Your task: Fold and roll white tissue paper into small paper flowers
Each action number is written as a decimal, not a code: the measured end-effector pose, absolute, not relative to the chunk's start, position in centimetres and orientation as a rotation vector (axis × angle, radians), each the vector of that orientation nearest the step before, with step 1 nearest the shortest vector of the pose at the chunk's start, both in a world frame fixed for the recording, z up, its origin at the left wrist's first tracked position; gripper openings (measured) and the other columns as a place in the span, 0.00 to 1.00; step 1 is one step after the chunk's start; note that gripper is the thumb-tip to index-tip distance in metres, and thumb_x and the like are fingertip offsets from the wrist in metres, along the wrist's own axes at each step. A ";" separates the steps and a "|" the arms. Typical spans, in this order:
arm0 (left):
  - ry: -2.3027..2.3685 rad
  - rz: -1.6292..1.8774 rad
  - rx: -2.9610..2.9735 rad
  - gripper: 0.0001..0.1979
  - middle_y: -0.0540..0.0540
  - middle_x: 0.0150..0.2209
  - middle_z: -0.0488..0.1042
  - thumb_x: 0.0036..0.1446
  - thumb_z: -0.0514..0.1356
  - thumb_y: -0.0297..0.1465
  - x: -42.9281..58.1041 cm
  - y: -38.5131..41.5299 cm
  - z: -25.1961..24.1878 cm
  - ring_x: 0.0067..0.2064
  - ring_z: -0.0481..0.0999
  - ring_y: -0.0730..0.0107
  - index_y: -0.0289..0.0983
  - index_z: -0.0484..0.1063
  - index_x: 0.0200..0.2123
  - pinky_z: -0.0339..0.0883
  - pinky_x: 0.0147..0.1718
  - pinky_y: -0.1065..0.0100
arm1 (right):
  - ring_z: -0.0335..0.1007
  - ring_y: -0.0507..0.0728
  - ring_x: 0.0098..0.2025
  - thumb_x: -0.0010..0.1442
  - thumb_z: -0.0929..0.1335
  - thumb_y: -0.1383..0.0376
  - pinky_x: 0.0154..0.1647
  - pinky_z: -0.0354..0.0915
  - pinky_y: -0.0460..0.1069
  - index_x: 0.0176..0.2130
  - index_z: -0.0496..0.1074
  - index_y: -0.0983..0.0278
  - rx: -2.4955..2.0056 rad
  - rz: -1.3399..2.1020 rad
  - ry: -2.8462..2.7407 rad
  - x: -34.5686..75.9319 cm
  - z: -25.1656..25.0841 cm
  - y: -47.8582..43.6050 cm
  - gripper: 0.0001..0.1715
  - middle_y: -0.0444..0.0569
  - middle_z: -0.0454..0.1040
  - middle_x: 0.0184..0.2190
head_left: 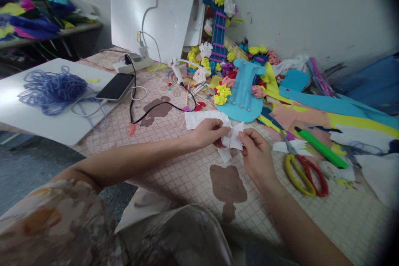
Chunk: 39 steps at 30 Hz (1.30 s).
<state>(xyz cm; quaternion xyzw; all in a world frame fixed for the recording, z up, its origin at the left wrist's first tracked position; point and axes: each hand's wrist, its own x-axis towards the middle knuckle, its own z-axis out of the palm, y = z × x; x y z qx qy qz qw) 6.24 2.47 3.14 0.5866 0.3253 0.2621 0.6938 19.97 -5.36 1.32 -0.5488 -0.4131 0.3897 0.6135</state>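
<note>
My left hand (208,132) and my right hand (256,154) meet over the pink checked mat (174,166). Both pinch a small white cut piece of paper or foam (233,138), folded into pointed flaps. The left fingers grip its left side, the right thumb and fingers its right edge. A larger white sheet (199,118) lies flat just behind the left hand. Scissors with yellow and red handles (304,170) rest on the mat to the right of my right hand.
A green marker (321,148) lies beyond the scissors. A blue guitar-shaped cutout (243,91), paper flowers (222,94) and coloured foam sheets crowd the back right. A glue gun (177,70), a phone (115,86) with cables, and purple string (52,89) on a white board sit at left.
</note>
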 end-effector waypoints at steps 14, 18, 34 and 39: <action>0.628 0.731 2.022 0.26 0.47 0.33 0.71 0.45 0.65 0.49 5.1 1.5 3.2 0.31 0.69 0.74 0.34 0.67 0.36 0.65 0.28 0.71 | 0.56 0.50 0.26 0.52 0.72 0.61 0.24 0.57 0.44 0.24 0.67 0.62 -1.193 0.946 -0.814 20.4 2.5 -5.2 0.12 0.41 0.61 0.23; 0.604 0.799 2.037 0.15 0.49 0.31 0.70 0.52 0.62 0.41 5.3 1.5 2.8 0.31 0.68 0.75 0.34 0.67 0.33 0.64 0.29 0.72 | 0.57 0.50 0.26 0.53 0.72 0.61 0.24 0.58 0.45 0.24 0.67 0.62 -1.199 0.943 -0.868 20.5 2.3 -5.1 0.12 0.41 0.62 0.23; 0.459 0.732 1.460 0.11 0.52 0.24 0.68 0.54 0.62 0.32 5.7 2.8 3.2 0.26 0.69 0.82 0.31 0.66 0.28 0.64 0.27 0.77 | 0.68 0.54 0.34 0.57 0.71 0.59 0.37 0.66 0.50 0.34 0.69 0.60 -1.222 0.881 -1.171 20.2 1.8 -5.6 0.08 0.44 0.71 0.31; 0.497 0.653 1.426 0.09 0.52 0.25 0.68 0.55 0.60 0.29 5.3 3.2 4.3 0.26 0.70 0.82 0.31 0.65 0.28 0.67 0.29 0.75 | 0.64 0.52 0.30 0.58 0.69 0.60 0.33 0.64 0.49 0.29 0.67 0.61 -1.166 0.912 -1.130 20.3 2.4 -5.7 0.09 0.42 0.68 0.28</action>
